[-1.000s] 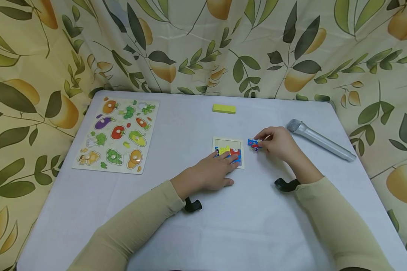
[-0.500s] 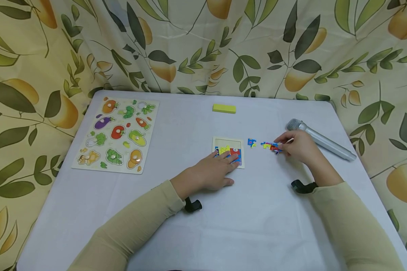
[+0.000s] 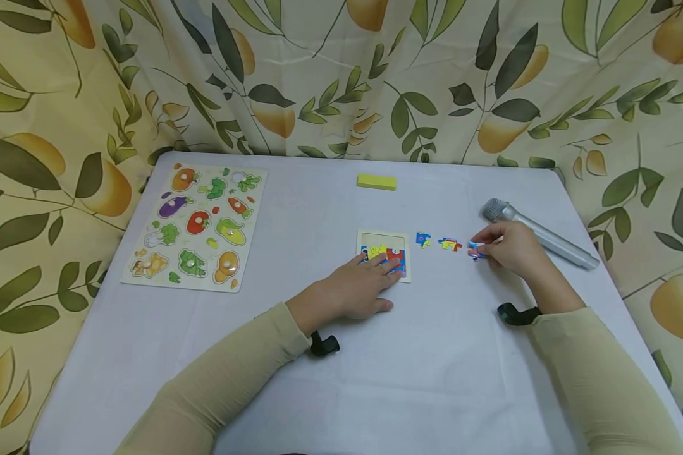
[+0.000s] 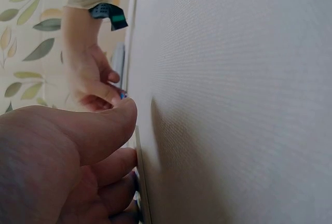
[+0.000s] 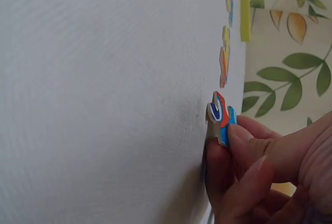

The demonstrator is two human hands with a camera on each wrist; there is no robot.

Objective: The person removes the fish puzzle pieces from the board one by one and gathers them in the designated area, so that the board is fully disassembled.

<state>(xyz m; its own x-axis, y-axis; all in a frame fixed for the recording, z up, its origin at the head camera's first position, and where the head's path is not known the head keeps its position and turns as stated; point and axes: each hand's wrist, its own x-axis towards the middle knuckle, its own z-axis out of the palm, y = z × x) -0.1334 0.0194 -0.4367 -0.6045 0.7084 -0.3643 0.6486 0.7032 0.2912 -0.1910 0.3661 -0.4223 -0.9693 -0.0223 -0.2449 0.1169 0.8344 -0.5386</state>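
The person's right hand (image 3: 510, 248) pinches a small jigsaw piece (image 3: 475, 250) between thumb and fingers; the right wrist view shows it tilted, printed in red and blue with a dark blue and white shape, and whether it touches the table (image 3: 341, 395) cannot be told. To the left of that piece, two others lie on the white cloth in a loose row: a yellow and red piece (image 3: 449, 244) near it, then a mostly blue piece (image 3: 423, 239), which sits close to the square puzzle tray (image 3: 399, 242). The left hand (image 3: 358, 289) is relaxed and grasps nothing, its spread fingers resting across the lower part of the tray, over the fitted pieces (image 3: 395, 254), whose yellow, red and blue show between and beyond them. The tray's upper part shows its bare pale base. A silver microphone (image 3: 552, 240) lies slantwise just beside the right hand, on its far side. Farther back, beyond the tray, is a yellow block (image 3: 376, 182), and well to the left lies a board (image 3: 210, 172) of vegetable shapes. A leaf-and-fruit patterned curtain (image 3: 330, 76) hangs behind the table.
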